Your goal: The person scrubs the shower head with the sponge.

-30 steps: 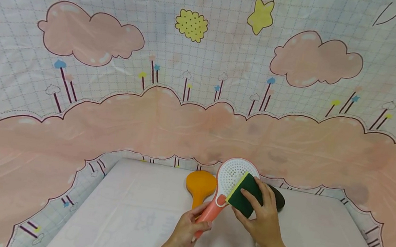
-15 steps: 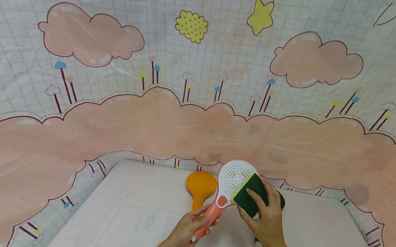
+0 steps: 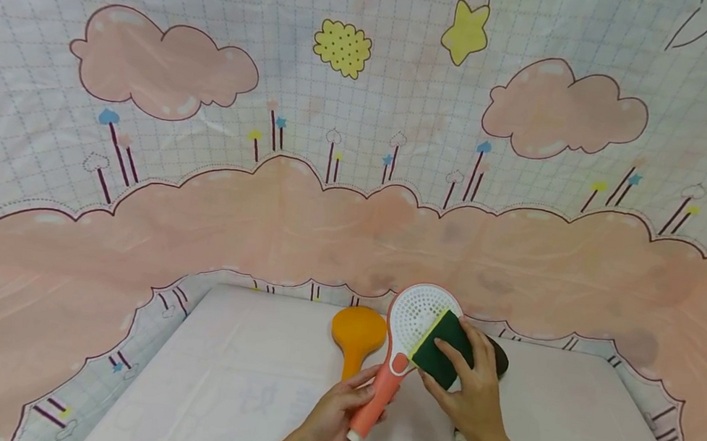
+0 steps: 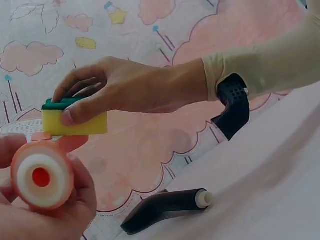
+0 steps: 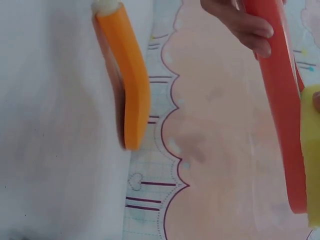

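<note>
A coral-and-white shower head [image 3: 411, 318] is held up over the table, its white nozzle face toward the head camera. My left hand [image 3: 328, 410] grips its coral handle, fingers curled round it. My right hand [image 3: 480, 399] pinches a sponge [image 3: 446, 351] with a dark green scouring side and a yellow foam side. In the left wrist view the yellow foam [image 4: 75, 122] lies against the nozzle face. The right wrist view has the sponge's foam [image 5: 311, 160] flush along the red shower head [image 5: 275, 85]; most of the right hand is outside that view.
An orange shower head [image 3: 358, 332] lies on the white table [image 3: 211, 379] behind the left hand. A black shower head [image 3: 498, 357] lies behind the right hand, partly hidden; its handle [image 4: 170, 207] shows in the left wrist view. A patterned cloth [image 3: 352, 235] hangs behind.
The sponge has shifted right across the nozzle face, then slightly back left. The shower head's handle has swung a little to the right and stands more upright. Both grips stay the same.
</note>
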Demonstrator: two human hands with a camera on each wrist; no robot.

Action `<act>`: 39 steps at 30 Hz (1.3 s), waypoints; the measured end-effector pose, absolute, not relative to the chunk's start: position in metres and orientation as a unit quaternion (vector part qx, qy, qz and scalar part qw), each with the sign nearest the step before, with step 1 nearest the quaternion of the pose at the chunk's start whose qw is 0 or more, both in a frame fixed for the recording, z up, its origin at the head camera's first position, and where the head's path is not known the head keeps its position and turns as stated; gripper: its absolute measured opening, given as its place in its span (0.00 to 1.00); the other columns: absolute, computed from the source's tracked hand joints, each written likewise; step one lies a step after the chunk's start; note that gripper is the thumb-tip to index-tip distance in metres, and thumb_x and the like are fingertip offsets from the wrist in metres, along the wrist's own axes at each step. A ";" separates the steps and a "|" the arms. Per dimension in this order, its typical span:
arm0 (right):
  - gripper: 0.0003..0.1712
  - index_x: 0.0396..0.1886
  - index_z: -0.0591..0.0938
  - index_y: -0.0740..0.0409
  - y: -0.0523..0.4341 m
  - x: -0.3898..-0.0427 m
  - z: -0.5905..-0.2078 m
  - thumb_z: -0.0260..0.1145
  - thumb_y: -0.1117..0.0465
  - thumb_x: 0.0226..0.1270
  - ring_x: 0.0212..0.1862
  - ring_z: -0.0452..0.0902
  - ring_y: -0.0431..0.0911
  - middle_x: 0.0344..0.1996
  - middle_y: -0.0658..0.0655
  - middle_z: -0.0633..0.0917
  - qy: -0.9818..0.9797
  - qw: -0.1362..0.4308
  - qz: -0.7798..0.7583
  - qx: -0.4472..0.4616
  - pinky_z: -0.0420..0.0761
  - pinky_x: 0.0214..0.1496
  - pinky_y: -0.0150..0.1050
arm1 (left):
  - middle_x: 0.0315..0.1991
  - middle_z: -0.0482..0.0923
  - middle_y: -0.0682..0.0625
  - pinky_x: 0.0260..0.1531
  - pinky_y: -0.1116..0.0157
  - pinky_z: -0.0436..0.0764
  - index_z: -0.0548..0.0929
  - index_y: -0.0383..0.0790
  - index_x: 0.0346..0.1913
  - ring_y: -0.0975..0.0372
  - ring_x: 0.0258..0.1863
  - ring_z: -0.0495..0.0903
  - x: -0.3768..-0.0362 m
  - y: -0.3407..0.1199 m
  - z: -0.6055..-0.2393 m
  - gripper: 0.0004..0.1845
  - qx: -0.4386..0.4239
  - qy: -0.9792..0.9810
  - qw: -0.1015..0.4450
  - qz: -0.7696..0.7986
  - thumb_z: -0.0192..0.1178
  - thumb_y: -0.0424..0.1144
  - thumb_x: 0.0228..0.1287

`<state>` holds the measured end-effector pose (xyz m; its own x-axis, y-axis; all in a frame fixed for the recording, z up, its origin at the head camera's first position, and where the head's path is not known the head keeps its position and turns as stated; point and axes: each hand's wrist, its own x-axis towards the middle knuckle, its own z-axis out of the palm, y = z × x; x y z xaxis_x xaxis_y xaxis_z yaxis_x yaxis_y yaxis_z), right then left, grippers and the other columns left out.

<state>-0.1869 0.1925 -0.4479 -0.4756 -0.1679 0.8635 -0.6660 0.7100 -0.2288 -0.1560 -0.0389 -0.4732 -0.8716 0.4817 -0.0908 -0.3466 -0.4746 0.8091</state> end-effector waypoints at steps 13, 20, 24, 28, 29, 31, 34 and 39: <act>0.30 0.50 0.84 0.48 0.184 -0.185 -0.449 0.60 0.32 0.62 0.66 0.63 0.57 0.67 0.65 0.72 -0.816 0.388 0.289 0.316 0.53 0.72 0.22 | 0.67 0.71 0.43 0.57 0.66 0.78 0.59 0.42 0.76 0.59 0.56 0.77 -0.162 -0.029 -0.469 0.30 0.049 0.445 0.234 0.863 0.52 0.39 0.74; 0.29 0.49 0.85 0.47 0.182 -0.183 -0.450 0.60 0.32 0.63 0.66 0.64 0.55 0.66 0.65 0.73 -0.814 0.378 0.285 0.336 0.54 0.73 0.22 | 0.68 0.70 0.43 0.55 0.67 0.77 0.61 0.43 0.75 0.59 0.54 0.77 -0.165 -0.027 -0.468 0.29 0.037 0.445 0.227 0.865 0.52 0.39 0.74; 0.27 0.49 0.85 0.46 0.180 -0.180 -0.449 0.61 0.33 0.62 0.65 0.65 0.55 0.66 0.64 0.73 -0.814 0.372 0.286 0.342 0.54 0.72 0.22 | 0.66 0.72 0.43 0.55 0.68 0.77 0.62 0.42 0.74 0.59 0.53 0.77 -0.167 -0.025 -0.467 0.29 0.033 0.441 0.225 0.868 0.53 0.38 0.73; 0.25 0.49 0.84 0.45 0.178 -0.178 -0.451 0.64 0.35 0.62 0.65 0.66 0.55 0.65 0.63 0.74 -0.806 0.375 0.283 0.359 0.55 0.73 0.22 | 0.67 0.71 0.44 0.57 0.69 0.76 0.61 0.42 0.75 0.61 0.54 0.78 -0.168 -0.023 -0.468 0.29 0.034 0.436 0.222 0.872 0.51 0.38 0.74; 0.25 0.49 0.84 0.45 0.177 -0.178 -0.452 0.65 0.36 0.62 0.65 0.66 0.55 0.65 0.63 0.74 -0.804 0.376 0.282 0.364 0.55 0.73 0.23 | 0.67 0.71 0.43 0.57 0.69 0.76 0.61 0.41 0.75 0.61 0.54 0.78 -0.168 -0.023 -0.468 0.29 0.035 0.436 0.219 0.872 0.51 0.38 0.74; 0.24 0.50 0.84 0.44 0.175 -0.177 -0.453 0.65 0.36 0.61 0.65 0.66 0.55 0.65 0.62 0.75 -0.803 0.376 0.280 0.369 0.54 0.73 0.23 | 0.68 0.70 0.44 0.57 0.69 0.76 0.60 0.42 0.75 0.62 0.55 0.78 -0.169 -0.022 -0.468 0.29 0.037 0.433 0.213 0.875 0.51 0.39 0.74; 0.24 0.50 0.84 0.42 0.173 -0.173 -0.456 0.68 0.37 0.59 0.65 0.66 0.53 0.65 0.61 0.75 -0.807 0.369 0.275 0.371 0.54 0.73 0.23 | 0.69 0.68 0.43 0.58 0.69 0.76 0.59 0.42 0.76 0.62 0.56 0.77 -0.170 -0.021 -0.468 0.29 0.044 0.428 0.206 0.879 0.50 0.39 0.75; 0.26 0.51 0.83 0.40 0.169 -0.165 -0.461 0.76 0.42 0.51 0.65 0.66 0.51 0.66 0.60 0.74 -0.813 0.345 0.272 0.383 0.53 0.73 0.22 | 0.70 0.68 0.43 0.61 0.64 0.76 0.58 0.43 0.76 0.61 0.58 0.78 -0.169 -0.022 -0.469 0.29 0.052 0.416 0.200 0.885 0.47 0.37 0.76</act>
